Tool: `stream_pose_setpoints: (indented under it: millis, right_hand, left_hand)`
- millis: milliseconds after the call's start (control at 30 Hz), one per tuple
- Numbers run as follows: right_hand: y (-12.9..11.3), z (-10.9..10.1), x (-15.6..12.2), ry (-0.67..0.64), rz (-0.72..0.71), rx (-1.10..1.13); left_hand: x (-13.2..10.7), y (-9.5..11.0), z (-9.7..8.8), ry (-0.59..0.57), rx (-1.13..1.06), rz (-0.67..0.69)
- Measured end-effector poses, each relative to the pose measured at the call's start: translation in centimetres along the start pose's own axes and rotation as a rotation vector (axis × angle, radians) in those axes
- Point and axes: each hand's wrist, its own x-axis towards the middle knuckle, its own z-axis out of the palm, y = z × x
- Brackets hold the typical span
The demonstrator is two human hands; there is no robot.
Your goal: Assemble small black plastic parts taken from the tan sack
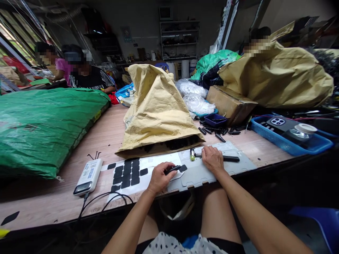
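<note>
My left hand (160, 177) is closed around a small, dark, stick-like part (172, 170), held low over the work surface; its exact kind is too small to make out. A black rounded square piece (182, 168) shows right beside that part. My right hand (213, 158) grips a hammer (231, 158) with a black handle, lying across the grey board (238, 169). The hammer's head, metal with a yellow-green face, points left toward my other hand. On a white sheet (147, 160) to the left sit several black rounded squares (127, 173) in rows.
A tan paper sack (156, 109) with dark parts in its mouth stands just beyond the board. Left are a white power bank (88, 176) with cables and a green sack (47, 127). Right are scattered black parts (220, 137) and a blue tray (288, 144). Other people sit farther back.
</note>
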Motion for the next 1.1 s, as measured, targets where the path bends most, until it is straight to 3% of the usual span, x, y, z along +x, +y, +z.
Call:
stream_pose_setpoints:
  millis: [67, 133, 233, 333, 433, 500, 600, 733, 800, 867, 967, 1100]
  right_hand:
    - [0.0, 0.0, 0.0, 0.003, -0.001, 0.001]
    - [0.0, 0.0, 0.0, 0.008, -0.001, 0.001]
    - [0.1, 0.1, 0.0, 0.008, 0.001, -0.004]
    - [0.1, 0.1, 0.0, 0.002, 0.000, -0.007]
    - [0.1, 0.1, 0.0, 0.005, -0.004, -0.009]
    - [0.2, 0.1, 0.0, 0.012, -0.009, -0.010]
    - [0.2, 0.1, 0.0, 0.014, -0.017, -0.015]
    - [0.2, 0.2, 0.0, 0.009, -0.019, -0.022]
    - [0.2, 0.2, 0.0, 0.008, -0.017, -0.022]
    - [0.2, 0.2, 0.0, 0.005, -0.017, -0.022]
    - [0.2, 0.1, 0.0, 0.001, -0.022, -0.020]
    - [0.2, 0.1, 0.0, 0.003, -0.021, -0.011]
  left_hand:
    - [-1.8, 2.1, -0.1, -0.055, 0.045, 0.070]
    - [-4.5, 3.4, 0.3, -0.211, 0.025, 0.083]
    - [-9.1, 2.4, 2.5, -0.395, 0.026, -0.065]
    - [-11.8, -1.9, 5.6, -0.304, 0.014, -0.422]
    - [-11.9, -6.0, 7.9, -0.134, -0.048, -0.777]
    - [-11.4, -7.0, 8.4, -0.106, -0.001, -0.848]
    - [-10.8, -5.4, 8.1, -0.171, -0.005, -0.750]
    - [-8.4, -0.5, 5.8, -0.393, -0.123, -0.491]
    - [-5.5, 1.3, 3.9, -0.277, -0.038, -0.332]
    - [-1.7, 1.8, 1.6, -0.067, 0.112, -0.265]
    - [3.7, 0.6, -1.6, 0.201, 0.517, -0.281]
    - [8.2, -1.7, -4.3, 0.262, 0.863, -0.480]
